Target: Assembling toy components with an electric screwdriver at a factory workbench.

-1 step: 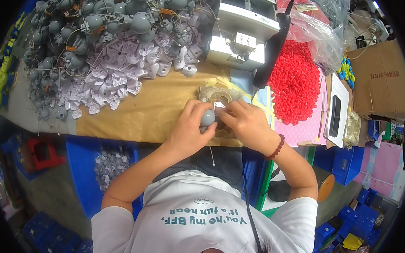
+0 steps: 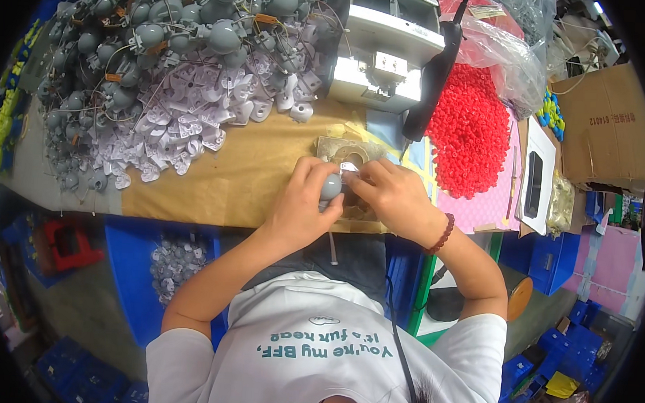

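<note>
We find the left hand [image 2: 300,204] clamped on a grey round part [image 2: 330,186], the right hand [image 2: 388,194] pinching a small white piece [image 2: 349,168] just beside it, over the bench [image 2: 222,174].

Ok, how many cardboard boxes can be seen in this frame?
1. The cardboard box sits at the far right of the bench, beyond the pile of red pieces. Others may be hidden past the dark rim of the picture.
</note>
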Tool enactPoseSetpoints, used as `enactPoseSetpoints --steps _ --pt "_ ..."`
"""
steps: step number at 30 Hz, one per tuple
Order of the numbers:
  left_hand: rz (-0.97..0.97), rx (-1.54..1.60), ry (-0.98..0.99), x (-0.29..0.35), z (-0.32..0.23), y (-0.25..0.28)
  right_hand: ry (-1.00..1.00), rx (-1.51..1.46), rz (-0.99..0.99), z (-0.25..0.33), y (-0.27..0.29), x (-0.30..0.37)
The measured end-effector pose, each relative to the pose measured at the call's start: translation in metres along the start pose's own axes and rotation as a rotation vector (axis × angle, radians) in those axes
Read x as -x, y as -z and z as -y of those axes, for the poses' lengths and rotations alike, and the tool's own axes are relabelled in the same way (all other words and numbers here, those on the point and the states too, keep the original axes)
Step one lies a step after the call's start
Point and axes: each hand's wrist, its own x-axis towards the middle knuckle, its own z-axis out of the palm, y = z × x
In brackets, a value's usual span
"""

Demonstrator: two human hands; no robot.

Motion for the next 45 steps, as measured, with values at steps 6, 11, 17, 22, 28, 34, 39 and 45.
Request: enactPoseSetpoints --steps 6,11,17,22,28,34,39,45 --pt "-0.049 -0.498 -0.247 -0.008 -0.010 0.000 -0.033 -0.032 0.049 -0.001 0.002 0.004" --pt "-0.040 -0.584 -0.310 -0.005 -0.010 -0.007 -0.014 0.002 0.074 -0.001 -0.002 0.006" --pt "-0.091 -0.696 -0.372 0.005 -0.003 -0.017 -0.043 -0.063 0.009 0.000 -0.006 0.017" --pt "-0.069 -0.671 -0.409 0.005 0.005 -0.017 -0.278 -0.460 -0.134 -0.031 0.006 0.043" --pt "-0.037 -0.508 -0.409 0.005 0.013 -0.015 -0.374 -0.522 -0.120 -0.026 0.001 0.067" --pt "-0.034 -0.483 -0.421 0.002 0.013 -0.015 -0.596 -0.541 -0.365 -0.022 -0.038 0.062" --pt "-0.018 -0.478 -0.406 0.003 0.014 -0.014 -0.912 -1.744 -0.250 -0.046 -0.015 0.054" --pt "-0.003 -0.487 -0.420 0.001 0.015 -0.014 -0.697 -1.952 -0.466 -0.031 -0.019 0.024"
